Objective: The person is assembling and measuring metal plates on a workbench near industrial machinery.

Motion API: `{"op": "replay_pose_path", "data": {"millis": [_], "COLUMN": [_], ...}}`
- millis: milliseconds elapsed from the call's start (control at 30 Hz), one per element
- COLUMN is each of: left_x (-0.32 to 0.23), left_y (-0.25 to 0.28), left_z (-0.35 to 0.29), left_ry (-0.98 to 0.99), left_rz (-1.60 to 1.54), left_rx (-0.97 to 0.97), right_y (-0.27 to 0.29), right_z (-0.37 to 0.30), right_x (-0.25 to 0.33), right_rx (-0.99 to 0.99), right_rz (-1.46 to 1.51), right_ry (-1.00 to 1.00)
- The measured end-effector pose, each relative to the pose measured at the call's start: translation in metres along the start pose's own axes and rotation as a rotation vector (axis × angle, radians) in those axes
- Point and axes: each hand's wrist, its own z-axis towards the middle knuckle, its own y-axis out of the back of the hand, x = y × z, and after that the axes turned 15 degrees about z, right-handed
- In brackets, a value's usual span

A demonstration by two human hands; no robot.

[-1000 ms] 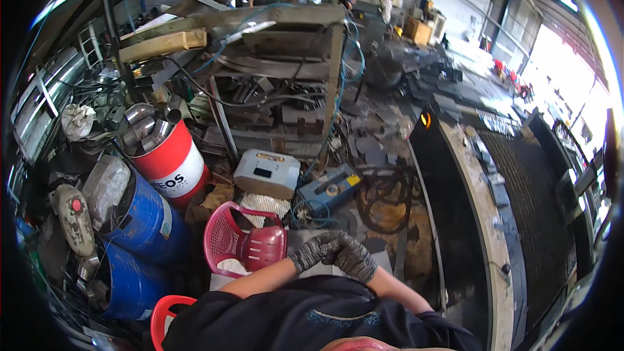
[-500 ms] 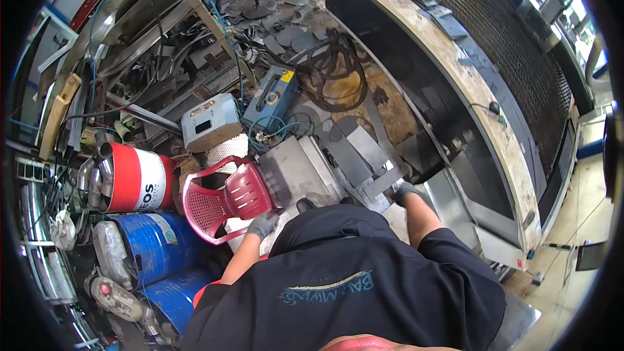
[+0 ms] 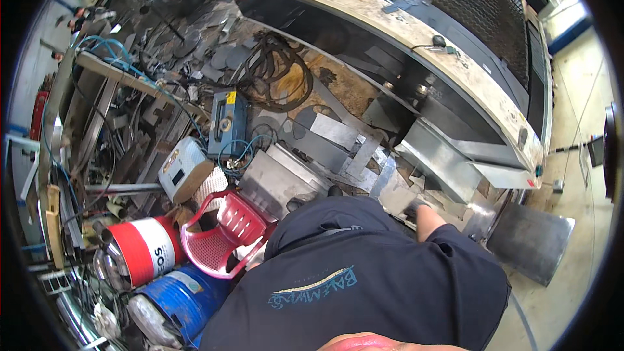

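Observation:
My right hand (image 3: 413, 208), in a dark glove, hangs low beside my body. Its fingers are mostly hidden, so I cannot tell whether it grips anything. Nearest to it are flat grey metal sheets and strips (image 3: 364, 156) lying on the floor, and a bent metal sheet (image 3: 442, 159) leaning by the long machine. Of my left arm only a sliver of skin shows beside the dark red plastic chair (image 3: 224, 237); my left hand is out of sight behind my shirt. A grey metal box (image 3: 273, 182) stands just ahead of my feet.
At the left lie a red-and-white drum (image 3: 146, 247) and a blue drum (image 3: 185, 299). Ahead are a blue machine case (image 3: 226, 123), a pale metal box (image 3: 185, 169) and coiled dark cables (image 3: 279, 71). A long machine bed (image 3: 468, 84) runs along the right, with a curved metal sheet (image 3: 533, 240) near its end.
The view has swung, so the machine bed now lies more across the top. My gloved left hand, beside the chair before, has gone out of sight. My right hand has come away from the metal strip.

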Motion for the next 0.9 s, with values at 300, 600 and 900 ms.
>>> {"op": "replay_pose_path", "data": {"millis": [300,600,900], "left_x": [0.015,0.118,0.453], "left_y": [0.16,0.074,0.279], "left_z": [0.076,0.062,-0.278], "left_ry": [-0.271,-0.194,0.017], "left_rz": [0.19,0.177,0.022], "left_rx": [-0.747,-0.109,0.118], "right_y": [0.209,0.164,0.078], "right_z": [-0.106,-0.064,0.016], "right_x": [0.291,0.235,0.245], "right_rx": [-0.3,-0.265,0.053], "right_rz": [1.09,0.562,0.927], "right_ry": [0.328,-0.088,-0.372]}}
